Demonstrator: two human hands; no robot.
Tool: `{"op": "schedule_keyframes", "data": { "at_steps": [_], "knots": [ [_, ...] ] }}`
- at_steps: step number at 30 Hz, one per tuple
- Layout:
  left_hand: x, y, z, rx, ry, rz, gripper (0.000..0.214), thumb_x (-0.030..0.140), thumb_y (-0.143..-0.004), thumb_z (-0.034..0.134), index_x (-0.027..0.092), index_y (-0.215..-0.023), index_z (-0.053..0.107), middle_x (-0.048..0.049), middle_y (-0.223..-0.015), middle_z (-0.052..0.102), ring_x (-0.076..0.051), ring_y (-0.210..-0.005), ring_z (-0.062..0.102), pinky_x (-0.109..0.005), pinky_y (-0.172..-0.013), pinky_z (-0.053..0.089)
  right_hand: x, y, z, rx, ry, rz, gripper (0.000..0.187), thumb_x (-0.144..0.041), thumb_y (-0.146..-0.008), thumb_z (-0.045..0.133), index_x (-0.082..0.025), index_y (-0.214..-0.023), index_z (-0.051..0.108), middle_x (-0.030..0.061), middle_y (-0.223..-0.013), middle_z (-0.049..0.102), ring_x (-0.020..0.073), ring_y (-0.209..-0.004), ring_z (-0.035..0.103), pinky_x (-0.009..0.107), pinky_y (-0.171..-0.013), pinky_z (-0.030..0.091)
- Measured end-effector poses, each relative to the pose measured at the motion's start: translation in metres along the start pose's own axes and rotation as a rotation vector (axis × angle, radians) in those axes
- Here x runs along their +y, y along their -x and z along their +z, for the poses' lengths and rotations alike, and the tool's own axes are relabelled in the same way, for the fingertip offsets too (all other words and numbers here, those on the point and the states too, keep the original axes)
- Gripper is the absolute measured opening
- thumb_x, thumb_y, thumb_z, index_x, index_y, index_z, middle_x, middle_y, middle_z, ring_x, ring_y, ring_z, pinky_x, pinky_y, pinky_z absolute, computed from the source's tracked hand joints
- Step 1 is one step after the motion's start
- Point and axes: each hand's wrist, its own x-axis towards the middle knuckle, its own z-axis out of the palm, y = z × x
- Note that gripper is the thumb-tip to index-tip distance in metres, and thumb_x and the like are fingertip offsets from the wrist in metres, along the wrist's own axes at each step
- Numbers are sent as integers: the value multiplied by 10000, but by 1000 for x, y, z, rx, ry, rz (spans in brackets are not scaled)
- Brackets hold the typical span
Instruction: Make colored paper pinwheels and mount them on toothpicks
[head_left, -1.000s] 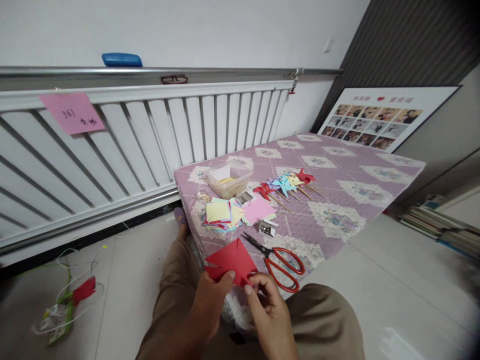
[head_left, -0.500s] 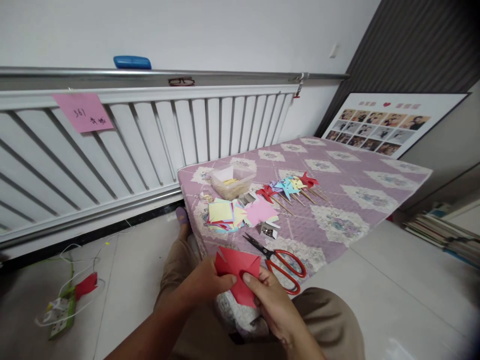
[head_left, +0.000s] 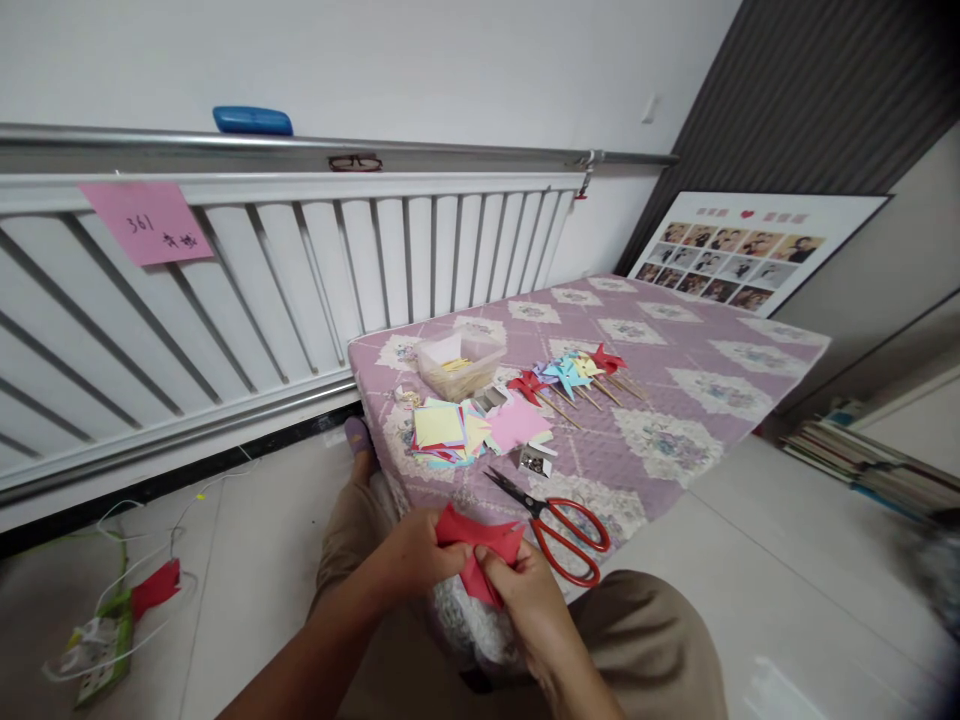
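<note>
A red sheet of paper (head_left: 484,540), slit at its corners, is held between my two hands over the bed's near corner. My left hand (head_left: 424,550) pinches its left side, the thumb on top. On the right side my right hand (head_left: 525,585) grips it, thumb pressed toward the paper's middle, where it bends up. Fingers beneath the sheet are hidden. Red-handled scissors (head_left: 566,530) lie just right of the paper, blades pointing back left. Behind them sits a small box of metal pins (head_left: 534,461). Stacked coloured paper squares (head_left: 441,426) and a pink cut sheet (head_left: 517,424) lie farther back.
Several paper pinwheels on sticks (head_left: 570,372) lie on the purple patterned cover (head_left: 660,365). A clear plastic tub (head_left: 461,362) holds thin sticks. The white radiator (head_left: 420,250) runs along the wall. A power strip with cables (head_left: 105,650) lies on the floor at left.
The red paper has gone from nearly flat to curved, its corners drawn inward by my hands. The whole view has shifted slightly. The scissors and papers on the bed stay put.
</note>
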Motion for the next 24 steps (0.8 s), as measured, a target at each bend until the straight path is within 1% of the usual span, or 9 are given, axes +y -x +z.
{"op": "schedule_keyframes", "data": {
  "at_steps": [2,4,6,8,10,12,17,20,24],
  "knots": [
    [-7,-1,-1,4,44,18,62,188,-652,591,151,-681,630,23,-647,566,-109,-599,437,-224,-579,349,-3,0,4,17,-84,30,176,-296,-589,782,-170,-684,705,-13,-593,703,130,-497,562,227,-519,443],
    [-16,0,4,151,208,-6,170,267,-714,585,159,-837,633,1,-756,590,-111,-648,464,-217,-592,359,-6,0,7,41,-173,43,169,-295,-600,780,-178,-692,699,-13,-612,713,132,-500,575,226,-522,453],
    [-27,5,13,278,391,-79,233,346,-740,592,167,-888,611,-3,-763,578,-108,-645,476,-212,-572,355,-9,1,10,42,-245,51,169,-299,-602,780,-181,-686,693,1,-639,726,154,-528,608,244,-545,480],
    [-35,10,26,251,447,-180,298,377,-692,659,151,-882,616,-12,-724,580,-125,-652,508,-221,-565,361,-10,2,12,28,-298,59,171,-294,-596,786,-186,-688,690,10,-666,735,181,-570,642,271,-582,507],
    [-38,14,39,231,492,-179,370,407,-705,658,156,-974,626,-40,-820,624,-138,-710,538,-236,-619,393,-10,2,13,22,-337,62,184,-290,-588,795,-190,-705,694,9,-683,742,196,-601,663,290,-618,523],
    [-38,13,48,237,520,-148,354,405,-713,652,147,-955,645,-44,-799,638,-141,-703,539,-242,-633,399,-8,2,13,30,-352,60,198,-290,-582,807,-186,-714,701,7,-684,747,193,-607,667,290,-631,528],
    [-34,4,56,231,538,-118,221,341,-700,663,119,-710,664,-24,-637,628,-125,-584,504,-255,-616,399,-4,1,10,27,-339,23,202,-276,-596,812,-188,-747,711,6,-726,760,186,-642,674,286,-658,524],
    [-31,1,57,287,528,-114,198,309,-669,692,115,-698,668,-26,-630,642,-135,-581,523,-258,-612,404,-3,2,9,10,-306,-1,196,-278,-627,795,-189,-780,711,12,-746,762,190,-660,677,293,-670,518],
    [-30,0,57,265,549,-107,191,289,-689,680,112,-761,686,-41,-659,668,-145,-580,543,-266,-603,414,0,2,6,-6,-274,5,210,-295,-645,780,-192,-813,708,24,-766,761,204,-674,679,313,-677,519]
  ]
}}
